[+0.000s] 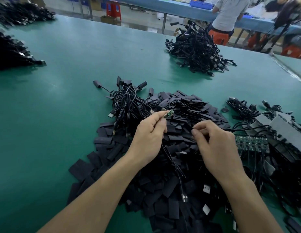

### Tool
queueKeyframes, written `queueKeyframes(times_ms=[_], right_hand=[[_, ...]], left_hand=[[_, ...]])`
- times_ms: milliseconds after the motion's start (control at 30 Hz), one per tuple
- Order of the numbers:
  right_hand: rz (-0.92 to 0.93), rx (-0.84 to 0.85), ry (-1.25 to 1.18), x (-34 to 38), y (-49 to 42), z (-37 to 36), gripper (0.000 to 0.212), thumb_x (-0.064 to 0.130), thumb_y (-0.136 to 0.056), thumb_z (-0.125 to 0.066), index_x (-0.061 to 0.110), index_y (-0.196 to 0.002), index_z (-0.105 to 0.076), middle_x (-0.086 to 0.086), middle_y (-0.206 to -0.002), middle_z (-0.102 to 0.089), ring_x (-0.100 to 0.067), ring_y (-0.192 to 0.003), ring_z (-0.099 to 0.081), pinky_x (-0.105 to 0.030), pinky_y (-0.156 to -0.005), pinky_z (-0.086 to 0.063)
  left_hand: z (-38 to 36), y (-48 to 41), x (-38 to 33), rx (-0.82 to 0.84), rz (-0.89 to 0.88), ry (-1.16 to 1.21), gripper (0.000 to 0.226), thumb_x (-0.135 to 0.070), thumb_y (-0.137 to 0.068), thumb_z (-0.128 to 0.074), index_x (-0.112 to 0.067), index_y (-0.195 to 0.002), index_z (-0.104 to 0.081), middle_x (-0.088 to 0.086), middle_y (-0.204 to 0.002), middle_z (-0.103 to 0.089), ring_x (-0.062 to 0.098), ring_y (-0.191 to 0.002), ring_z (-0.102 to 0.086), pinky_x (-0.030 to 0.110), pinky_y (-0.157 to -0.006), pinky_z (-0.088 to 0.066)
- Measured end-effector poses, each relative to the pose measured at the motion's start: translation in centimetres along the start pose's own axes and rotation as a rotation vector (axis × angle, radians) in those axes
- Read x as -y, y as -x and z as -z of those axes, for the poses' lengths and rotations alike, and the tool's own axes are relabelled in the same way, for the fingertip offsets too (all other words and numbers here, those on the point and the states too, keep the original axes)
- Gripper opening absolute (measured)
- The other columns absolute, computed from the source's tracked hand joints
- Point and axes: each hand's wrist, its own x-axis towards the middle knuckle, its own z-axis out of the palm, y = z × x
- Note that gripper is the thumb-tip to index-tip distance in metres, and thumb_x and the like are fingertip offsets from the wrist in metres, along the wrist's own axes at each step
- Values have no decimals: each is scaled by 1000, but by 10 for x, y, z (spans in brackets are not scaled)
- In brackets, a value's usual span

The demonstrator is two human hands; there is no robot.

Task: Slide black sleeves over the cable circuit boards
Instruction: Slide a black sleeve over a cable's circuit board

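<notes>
My left hand [149, 135] pinches a cable's small green circuit board [51, 113], which sticks out bare past my fingertips; its black cable [173, 167] runs down under my wrist to a USB plug [184, 197]. My right hand [213, 143] rests with curled fingers on a big heap of flat black sleeves [183, 108], picking at one; which sleeve it holds is hidden among the others. A tangle of sleeved cables [128, 101] lies just behind my left hand.
Everything lies on a green table [62, 91]. A pile of cables [196, 49] lies far right, more piles [10, 49] far left. Bare boards and cables [252, 142] lie at my right. A person sits at a blue bench [228, 12] behind.
</notes>
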Motion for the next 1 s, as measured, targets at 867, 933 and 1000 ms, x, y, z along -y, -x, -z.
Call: queueKeyframes(times_ms=[867, 933, 1000], right_hand=[[10, 418, 210, -1, -1, -2, 60, 62, -84, -60, 37, -138, -53, 16, -115, -50, -11, -114, -45, -32, -96, -41], [7, 354, 207, 1, 0, -5, 52, 58, -87, -60, 36, -134, -57, 14, -115, -53, -12, -113, -48, -31, -92, -41], [12, 310, 167, 2, 1, -6, 41, 51, -88, -64, 35, -126, -64, 15, -109, -57, -12, -106, -54, -32, -89, -46]], left_hand=[[5, 2, -8, -335, -257, -149, 19, -14, -106, -44, -19, -110, -62, -14, -59, -45, 3, -50, -39, 15, -47, -32], [5, 0, -2, -249, -186, -223, 19, -19, -106, -46, -22, -118, -60, -15, -57, -47, 4, -48, -38, 21, -48, -35], [4, 1, 2, -172, -130, -351, 28, -22, -104, -48, -25, -131, -54, -17, -65, -57, 6, -53, -47, 34, -55, -46]])
